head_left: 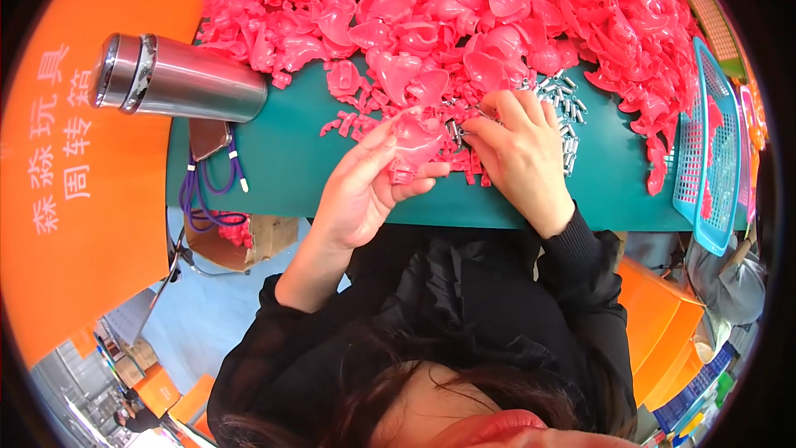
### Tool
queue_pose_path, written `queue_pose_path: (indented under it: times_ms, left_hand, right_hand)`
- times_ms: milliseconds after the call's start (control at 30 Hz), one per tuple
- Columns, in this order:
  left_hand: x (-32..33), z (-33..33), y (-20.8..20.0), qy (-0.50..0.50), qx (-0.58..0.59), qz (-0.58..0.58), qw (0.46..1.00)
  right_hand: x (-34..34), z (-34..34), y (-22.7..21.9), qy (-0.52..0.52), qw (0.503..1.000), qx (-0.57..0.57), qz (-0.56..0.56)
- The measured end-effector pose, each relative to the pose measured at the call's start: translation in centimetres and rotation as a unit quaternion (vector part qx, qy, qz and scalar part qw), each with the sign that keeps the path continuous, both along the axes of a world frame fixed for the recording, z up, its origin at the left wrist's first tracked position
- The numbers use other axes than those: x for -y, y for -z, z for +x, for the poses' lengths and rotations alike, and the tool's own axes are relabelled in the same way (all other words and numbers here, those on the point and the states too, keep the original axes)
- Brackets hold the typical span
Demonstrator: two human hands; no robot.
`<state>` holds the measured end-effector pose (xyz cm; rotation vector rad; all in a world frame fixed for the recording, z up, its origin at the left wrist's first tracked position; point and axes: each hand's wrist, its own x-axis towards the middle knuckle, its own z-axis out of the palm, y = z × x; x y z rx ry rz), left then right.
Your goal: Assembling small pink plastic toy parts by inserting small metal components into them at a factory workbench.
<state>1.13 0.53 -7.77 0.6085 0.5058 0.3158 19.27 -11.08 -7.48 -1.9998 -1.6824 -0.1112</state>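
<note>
My left hand (361,191) is closed on a curved, glossy pink-red plastic shell (417,143), holding it above the near part of the green tabletop (307,174). Just right of the shell, my right hand (522,149) reaches down with thumb and fingers pinched together. Whatever lies in the pinch is too small to make out. Small shiny metal cylinders (569,108) are scattered beside and behind that hand. Little pink-red plastic pieces (352,126) lie left of the shell, and a few more sit below the right fingertips.
A big heap of pink-red plastic shells (464,8) covers the table's far side. At left lies a steel flask (186,75), near a purple cord (195,191) hanging over the edge. A blue plastic basket (705,149) stands at right. Large orange boxes (91,158) flank the table.
</note>
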Motion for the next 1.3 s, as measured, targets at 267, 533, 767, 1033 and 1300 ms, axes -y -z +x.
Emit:
queue_pose_path:
  times_ms: [267,533,767,1033,1300]
  left_hand:
    - [0.3,0.7,0.0,0.072,0.026,-0.149,0.986]
    - [1.1,0.8,-0.5,0.063,-0.055,-0.139,0.987]
    - [1.0,0.7,0.2,0.108,-0.060,-0.107,0.987]
    - [0.9,0.9,0.3,0.150,-0.062,-0.132,0.978]
    - [0.9,1.0,0.0,0.150,-0.081,-0.102,0.980]
  right_hand:
    - [0.3,-0.4,-0.7,-0.022,0.967,-0.225,0.118]
    - [0.4,-0.6,-0.1,-0.061,0.948,-0.291,0.112]
    - [1.0,0.1,0.1,-0.134,0.973,-0.150,0.115]
    - [1.7,1.0,0.4,-0.183,0.951,-0.227,0.101]
    - [1.7,0.1,0.3,-0.137,0.954,-0.235,0.126]
